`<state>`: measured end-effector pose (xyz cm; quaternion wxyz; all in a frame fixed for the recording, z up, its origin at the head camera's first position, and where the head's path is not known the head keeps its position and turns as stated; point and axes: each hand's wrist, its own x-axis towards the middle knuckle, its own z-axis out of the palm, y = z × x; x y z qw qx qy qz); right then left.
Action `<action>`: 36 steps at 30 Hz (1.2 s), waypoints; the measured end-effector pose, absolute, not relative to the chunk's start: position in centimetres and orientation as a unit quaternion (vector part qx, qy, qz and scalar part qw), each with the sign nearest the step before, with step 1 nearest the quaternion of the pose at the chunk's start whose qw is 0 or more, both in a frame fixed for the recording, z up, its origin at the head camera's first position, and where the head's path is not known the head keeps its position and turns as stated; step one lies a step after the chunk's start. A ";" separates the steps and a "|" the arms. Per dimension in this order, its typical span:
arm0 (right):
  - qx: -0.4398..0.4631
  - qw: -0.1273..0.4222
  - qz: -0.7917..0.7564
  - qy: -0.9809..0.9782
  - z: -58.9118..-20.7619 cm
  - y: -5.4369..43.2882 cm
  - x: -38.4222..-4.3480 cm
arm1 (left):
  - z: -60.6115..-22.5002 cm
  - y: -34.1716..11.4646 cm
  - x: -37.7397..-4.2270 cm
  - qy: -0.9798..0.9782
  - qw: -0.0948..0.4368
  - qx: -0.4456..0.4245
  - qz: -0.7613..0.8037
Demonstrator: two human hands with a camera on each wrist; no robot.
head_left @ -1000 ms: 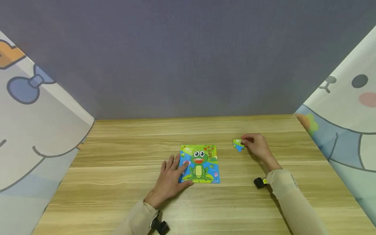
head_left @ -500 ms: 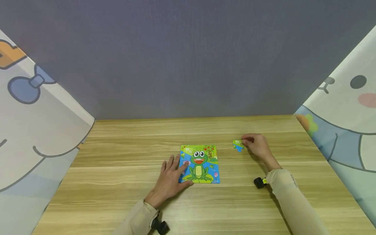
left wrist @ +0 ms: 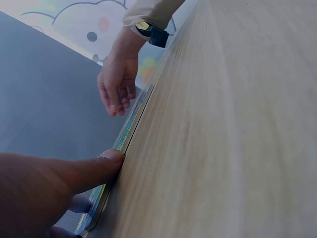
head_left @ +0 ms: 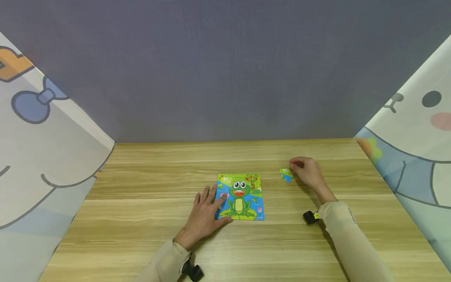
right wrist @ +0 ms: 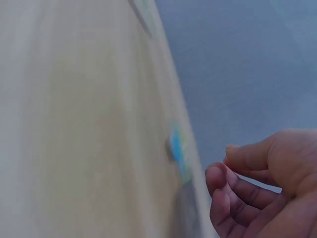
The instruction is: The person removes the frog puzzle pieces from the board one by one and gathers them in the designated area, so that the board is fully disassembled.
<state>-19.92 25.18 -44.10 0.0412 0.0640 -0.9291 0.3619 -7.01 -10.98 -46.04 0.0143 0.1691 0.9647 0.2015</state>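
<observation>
Green-&-blue puzzle pc (head_left: 286,174) on table (head_left: 158,176), just left of fingers of R hand (head_left: 305,172), now slightly raised, apparently released; prob. set down. L hand (head_left: 203,215): fingers spread, touching frog puzzle (head_left: 243,197).

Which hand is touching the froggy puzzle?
The left hand: it rests against the left side of the frog puzzle. The right hand is apart from it, beside the small puzzle piece.

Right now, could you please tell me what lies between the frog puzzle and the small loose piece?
The stretch is bare: in the head view, only wood-grain table shows between the frog puzzle and the small loose piece.
</observation>
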 end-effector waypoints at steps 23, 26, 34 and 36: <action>0.173 -0.008 0.410 -0.896 -41.6 15.0 -18.7 | -45.9 -11.0 -6.9 0.964 0.011 0.168 0.206; 0.191 -0.025 0.410 -0.892 -41.8 13.9 -18.5 | -46.0 -10.9 -6.9 0.964 0.012 0.167 0.208; 0.227 -0.040 0.416 -0.880 -42.3 11.6 -18.5 | -46.0 -10.9 -7.0 0.963 0.013 0.161 0.217; 0.235 -0.040 0.414 -0.879 -42.5 11.2 -18.6 | -46.0 -10.9 -6.9 0.962 0.010 0.162 0.221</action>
